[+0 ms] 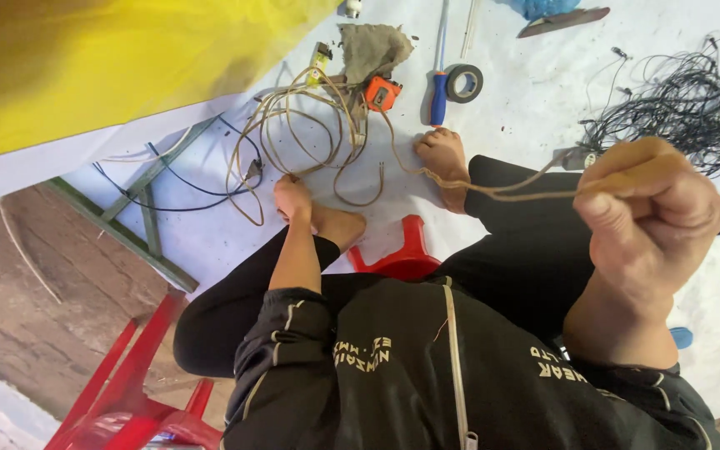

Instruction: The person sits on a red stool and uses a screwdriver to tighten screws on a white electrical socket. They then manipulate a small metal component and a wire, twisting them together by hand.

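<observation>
Down on the white floor sheet we go, and the person sits low on a red stool, bare feet out front. Biggest in view is the right hand, raised close to the camera, its grip pressed together in a fist around one end of the tan cord, which runs taut from there down toward the floor. The left hand reaches low, fingers closed on the cord where it meets the loose coil lying just ahead of the feet. By the look of it, one length is drawn out straight while most of the cord lies looped and unsorted, so the bulk of the work seems left. Around the coil: an orange tape measure, a blue-handled screwdriver, a roll of black tape, and a heap of thin black wires well off to the right. The yellow sheet cuts off the upper left, and the left fingertips are too small to read clearly.
</observation>
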